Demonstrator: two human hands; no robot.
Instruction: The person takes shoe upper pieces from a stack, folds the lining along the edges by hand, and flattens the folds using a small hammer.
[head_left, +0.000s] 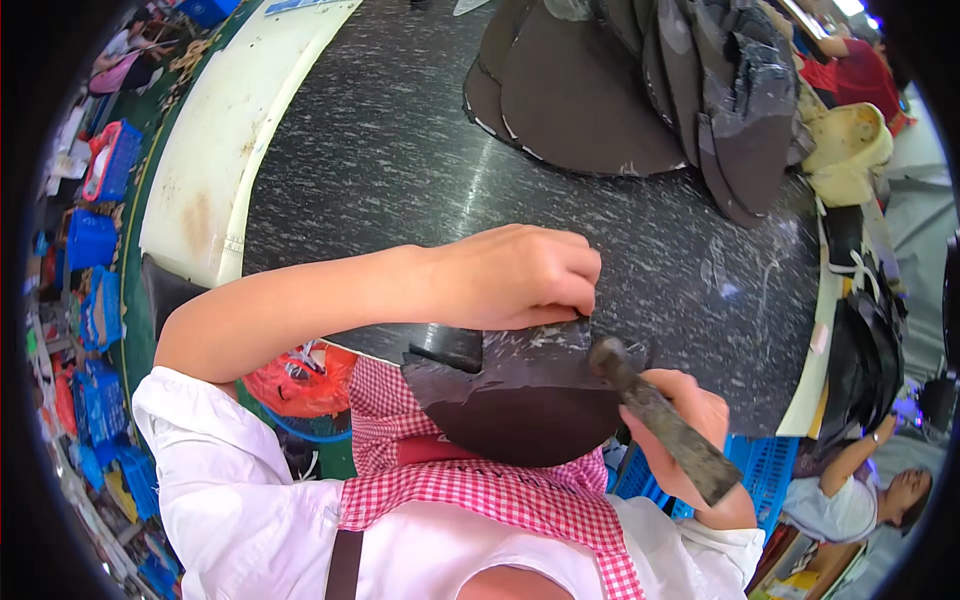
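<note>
Dark rounded piece (525, 420), brown along the curved near part and glossy grey along the far part, at the near edge of the speckled black table (370, 160), just in front of the red-checked apron (480, 500). With the left hand (530, 275), pinching the piece's far edge, fingers curled under and knuckles turned far and right; arm bent at the elbow and laid across from the left, forearm nearly level. With the right hand (690, 400), wrapped round a worn tool (670, 425), fingers partly hidden behind it; forearm short in view, coming up from near right. Tool slanted, blunt end pointing far and left, just beside the piece's right edge; impossible to tell whether touching. At the far right of the table, a fanned stack of dark pieces (590, 90), and right of that a pale yellow shoe-shaped thing (850, 150).
</note>
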